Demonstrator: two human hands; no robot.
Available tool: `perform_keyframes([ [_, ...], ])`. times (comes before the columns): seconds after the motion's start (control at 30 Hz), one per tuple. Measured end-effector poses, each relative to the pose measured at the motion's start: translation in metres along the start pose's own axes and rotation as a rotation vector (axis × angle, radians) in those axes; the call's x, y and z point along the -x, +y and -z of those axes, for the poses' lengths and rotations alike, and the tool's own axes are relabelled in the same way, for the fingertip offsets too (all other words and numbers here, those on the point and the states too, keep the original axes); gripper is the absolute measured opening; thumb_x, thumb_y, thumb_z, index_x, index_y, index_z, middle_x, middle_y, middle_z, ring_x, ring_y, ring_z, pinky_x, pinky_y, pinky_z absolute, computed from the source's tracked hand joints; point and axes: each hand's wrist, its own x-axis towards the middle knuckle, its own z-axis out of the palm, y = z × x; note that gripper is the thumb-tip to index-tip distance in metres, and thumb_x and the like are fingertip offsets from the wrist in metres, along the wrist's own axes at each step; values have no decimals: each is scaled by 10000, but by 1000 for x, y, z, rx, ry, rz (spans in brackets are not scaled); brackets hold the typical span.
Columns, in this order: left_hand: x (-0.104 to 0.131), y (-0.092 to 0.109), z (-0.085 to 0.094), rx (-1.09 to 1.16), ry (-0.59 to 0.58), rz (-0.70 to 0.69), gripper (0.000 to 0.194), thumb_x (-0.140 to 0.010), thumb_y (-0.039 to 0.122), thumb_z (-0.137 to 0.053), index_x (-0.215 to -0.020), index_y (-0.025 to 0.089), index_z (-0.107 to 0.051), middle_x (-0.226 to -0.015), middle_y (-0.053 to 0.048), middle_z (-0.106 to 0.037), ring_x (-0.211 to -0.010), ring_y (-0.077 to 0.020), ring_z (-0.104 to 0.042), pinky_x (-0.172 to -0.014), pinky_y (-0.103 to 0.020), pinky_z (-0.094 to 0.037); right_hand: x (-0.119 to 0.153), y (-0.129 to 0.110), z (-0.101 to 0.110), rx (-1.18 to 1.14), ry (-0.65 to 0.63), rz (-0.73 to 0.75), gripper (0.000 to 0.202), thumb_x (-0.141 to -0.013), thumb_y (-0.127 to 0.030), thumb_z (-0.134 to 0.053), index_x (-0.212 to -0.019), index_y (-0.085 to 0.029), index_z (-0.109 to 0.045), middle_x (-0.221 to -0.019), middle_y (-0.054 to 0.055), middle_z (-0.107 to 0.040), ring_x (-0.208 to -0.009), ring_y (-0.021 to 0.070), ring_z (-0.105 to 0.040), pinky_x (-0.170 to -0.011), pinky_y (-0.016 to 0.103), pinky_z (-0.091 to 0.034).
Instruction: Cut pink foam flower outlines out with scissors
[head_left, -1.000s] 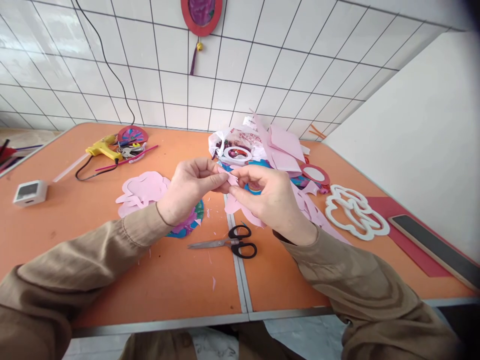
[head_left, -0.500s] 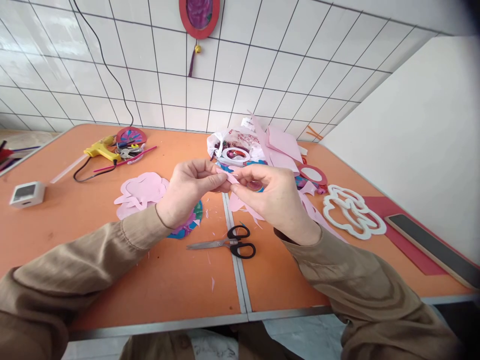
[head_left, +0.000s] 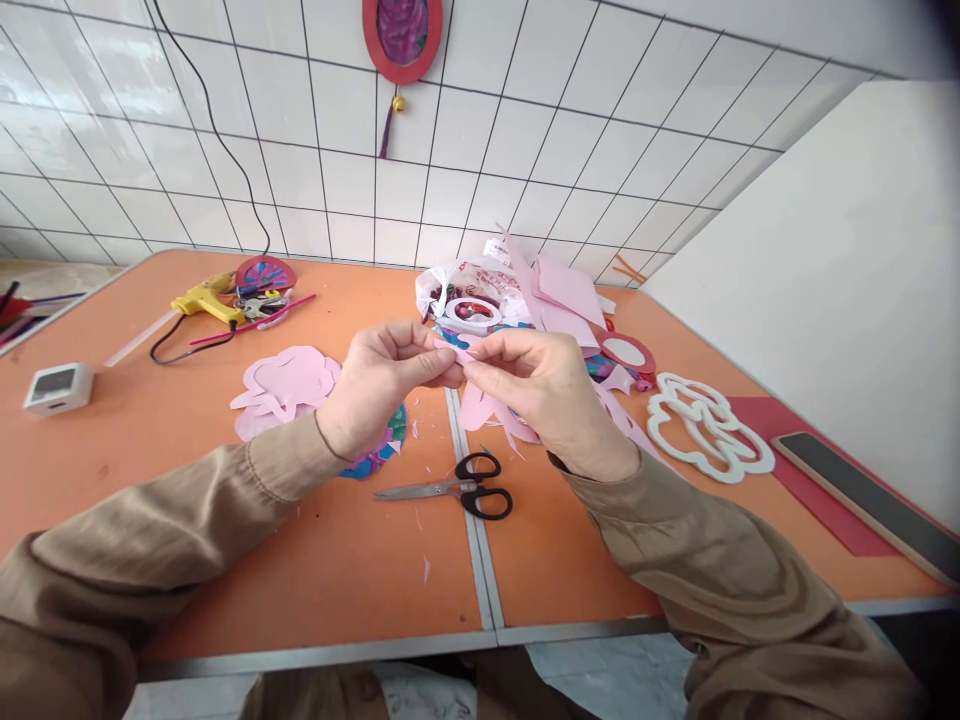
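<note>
Apparently partway along: pinching one small pink paper piece (head_left: 455,353) between left grip (head_left: 379,385) and right grip (head_left: 536,395), thumbs and fingers pressed onto it from both sides, above the counter (head_left: 322,580). Already cut, judging by the outlines: a stack of pink petal-like shapes (head_left: 289,385) left of the left grip, too overlapped to count. Seemingly unfinished: the piece in hand; perhaps also loose pink strips (head_left: 480,408) beneath the right grip, number unclear. Probably left to cut: folded pink sheets (head_left: 566,298) beyond the right grip. Counted: one pair of scissors (head_left: 466,487), laid down nearer than both grips; one yellow glue gun (head_left: 206,299), far left of the left grip; three red-rimmed ovals (head_left: 630,352), one beyond each grip on the counter, one hung on the wall (head_left: 330,170).
</note>
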Motion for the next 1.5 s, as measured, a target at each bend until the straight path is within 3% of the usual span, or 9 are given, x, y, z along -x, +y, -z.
perform_keyframes([
  [0.4, -1, -2, 4, -175, -88, -64, 303, -660, 381, -902, -821, 151, -788, -697, -30, -744, -656, -146, -686, -640, -261, -547, 1, 0, 0, 60, 34, 59, 131, -791, -177, -654, -670, -209, -691, -695, 2, -734, -669, 155, -696, -654, 296, -579],
  [0.6, 2, 1, 1, -252, -2, -174, 221, -665, 320, -884, -644, 160, -732, -679, -23, -727, -607, -154, -686, -635, -280, -553, 0, 4, -3, 48, -27, -4, 157, -845, -256, -668, -698, -204, -678, -678, 15, -717, -708, 196, -722, -666, 335, -593],
  [0.8, -5, 4, 3, -230, 116, -170, 190, -656, 259, -846, -625, 166, -683, -687, -19, -733, -626, -161, -687, -669, -300, -557, 12, 0, 25, 400, 253, 434, 123, -852, -170, -680, -938, -251, -715, -1046, 62, -737, -917, 221, -670, -821, 402, -555],
  [0.87, -11, 4, 7, -191, 147, -175, 169, -653, 238, -831, -631, 170, -678, -709, -16, -737, -631, -156, -677, -703, -313, -556, 24, 0, 36, 366, 62, 491, 142, -878, -132, -651, -831, -262, -683, -817, 10, -703, -760, 184, -646, -693, 345, -531],
  [0.93, -17, 3, 13, -171, 158, -172, 159, -650, 231, -824, -630, 171, -679, -665, -2, -706, -606, -140, -645, -719, -312, -541, 37, 9, 40, 403, -422, 373, 139, -902, -126, -620, -881, -237, -701, -839, 20, -723, -756, 172, -674, -670, 313, -537],
  [1.03, -24, -1, 19, -147, 136, -115, 161, -701, 283, -780, -620, 168, -701, -575, -8, -656, -602, -147, -622, -703, -309, -519, 48, 31, 34, 682, -717, 244, 284, -894, -63, -524, -1029, -211, -725, -924, 68, -711, -847, 198, -674, -725, 324, -530],
  [1.2, -26, -8, 21, -68, 79, -40, 267, -718, 331, -775, -545, 181, -638, -606, -27, -664, -618, -148, -608, -684, -300, -502, 53, 41, 25, 805, -901, 132, 385, -853, -59, -588, -1196, -212, -672, -1033, 78, -652, -932, 210, -634, -782, 328, -498],
  [1.37, -27, -9, 21, -4, 53, 4, 292, -710, 353, -792, -541, 174, -636, -621, -25, -643, -614, -135, -590, -655, -286, -484, 59, 35, 22, 946, -908, 111, 371, -839, -61, -584, -1176, -191, -670, -1014, 91, -644, -913, 239, -617, -728, 335, -460],
  [1.5, -29, -6, 24, 25, 84, -3, 282, -678, 350, -818, -544, 175, -642, -625, -16, -635, -631, -125, -577, -647, -271, -476, 58, 30, 28, 738, -926, 141, 437, -782, -12, -528, -1153, -200, -664, -999, 72, -658, -835, 189, -616, -719, 308, -470],
])
